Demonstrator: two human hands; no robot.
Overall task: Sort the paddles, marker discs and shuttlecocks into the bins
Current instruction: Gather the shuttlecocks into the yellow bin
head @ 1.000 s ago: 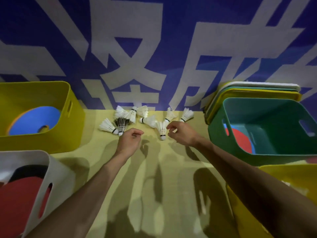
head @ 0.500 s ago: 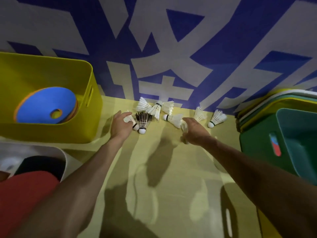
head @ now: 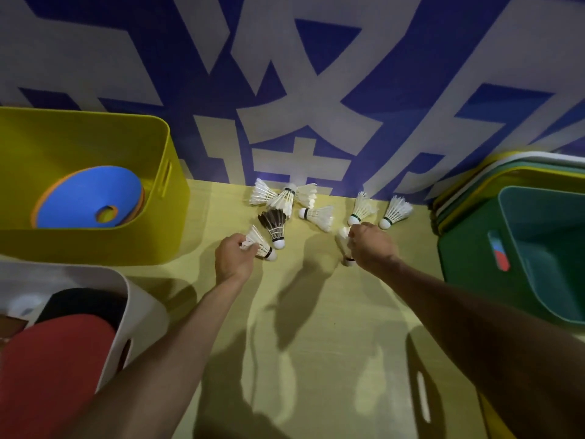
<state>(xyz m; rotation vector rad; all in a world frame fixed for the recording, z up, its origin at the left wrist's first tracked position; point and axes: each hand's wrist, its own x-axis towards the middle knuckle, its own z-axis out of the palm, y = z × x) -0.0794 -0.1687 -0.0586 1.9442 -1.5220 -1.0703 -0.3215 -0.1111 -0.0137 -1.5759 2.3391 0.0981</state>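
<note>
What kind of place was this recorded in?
Probably a sports hall or club storage corner: shuttlecocks lie on a yellow table, a yellow bin holds marker discs, beside a large-lettered blue banner.

The shuttlecocks (head: 316,215) are lying clustered at the back of the counter (head: 316,327), against the wall (head: 285,74). A bin (head: 177,191) holding marker discs (head: 88,201) is sitting at left; a nearer bin (head: 139,305) is holding paddles (head: 57,353). A third bin (head: 468,248) is standing at right.
</note>
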